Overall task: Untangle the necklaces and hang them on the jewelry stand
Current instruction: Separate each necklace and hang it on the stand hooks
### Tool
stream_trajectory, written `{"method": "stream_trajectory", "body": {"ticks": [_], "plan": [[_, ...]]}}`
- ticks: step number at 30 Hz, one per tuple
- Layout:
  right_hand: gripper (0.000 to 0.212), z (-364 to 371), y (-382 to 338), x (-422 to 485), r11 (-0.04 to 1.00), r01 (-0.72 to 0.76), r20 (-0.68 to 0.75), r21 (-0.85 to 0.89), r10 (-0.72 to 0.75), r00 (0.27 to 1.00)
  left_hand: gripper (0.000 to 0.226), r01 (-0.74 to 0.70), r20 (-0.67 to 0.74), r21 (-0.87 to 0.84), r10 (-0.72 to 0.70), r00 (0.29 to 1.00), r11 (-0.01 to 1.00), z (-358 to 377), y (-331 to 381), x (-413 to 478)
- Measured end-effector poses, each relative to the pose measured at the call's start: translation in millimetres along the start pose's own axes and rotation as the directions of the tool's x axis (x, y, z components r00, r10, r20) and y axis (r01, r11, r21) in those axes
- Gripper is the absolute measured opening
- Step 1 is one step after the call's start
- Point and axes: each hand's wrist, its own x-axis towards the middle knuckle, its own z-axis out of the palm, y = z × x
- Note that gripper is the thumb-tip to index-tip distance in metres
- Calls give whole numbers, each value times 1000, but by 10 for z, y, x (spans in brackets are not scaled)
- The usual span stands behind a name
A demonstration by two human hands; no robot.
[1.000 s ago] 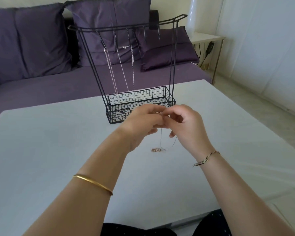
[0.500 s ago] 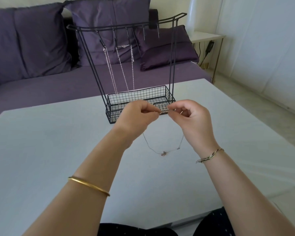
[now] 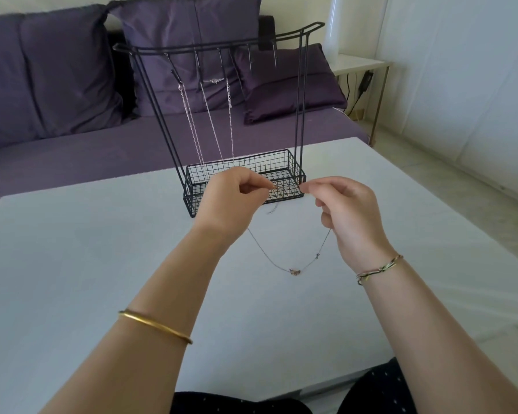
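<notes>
Hands have drawn wider apart: left hand [image 3: 231, 201] and right hand [image 3: 347, 216] fingers pinch the thin silver chain necklace [image 3: 295, 271] above open white bench [image 3: 102, 264].

Soft, even daylight, sharp focus (wide-angle bowing at the edges)

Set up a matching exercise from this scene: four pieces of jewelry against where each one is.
1 gold bangle
2 braided cord bracelet
3 pendant necklace
4 silver chains

A on the jewelry stand hooks
B on the right wrist
C strung between left hand and right hand
D on the left forearm

Pairs: 1-D, 2-B, 3-C, 4-A
</notes>
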Motion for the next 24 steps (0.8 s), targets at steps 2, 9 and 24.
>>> {"method": "stream_trajectory", "body": {"ticks": [2, 9, 24], "plan": [[13, -3, -5, 0, 1000, -22, 5, 1, 22, 1000, 12, -2, -25, 4, 2, 1000, 1000, 0, 12, 5], [10, -17, -55, -16, 1000, -26, 38, -3, 26, 999, 11, -23, -59, 23, 25, 998, 999, -9, 49, 2], [11, -51, -117, 48, 885, 300, 145, -357, -265, 953, 8, -149, -140, 224, 183, 973, 963, -48, 127, 11]]}}
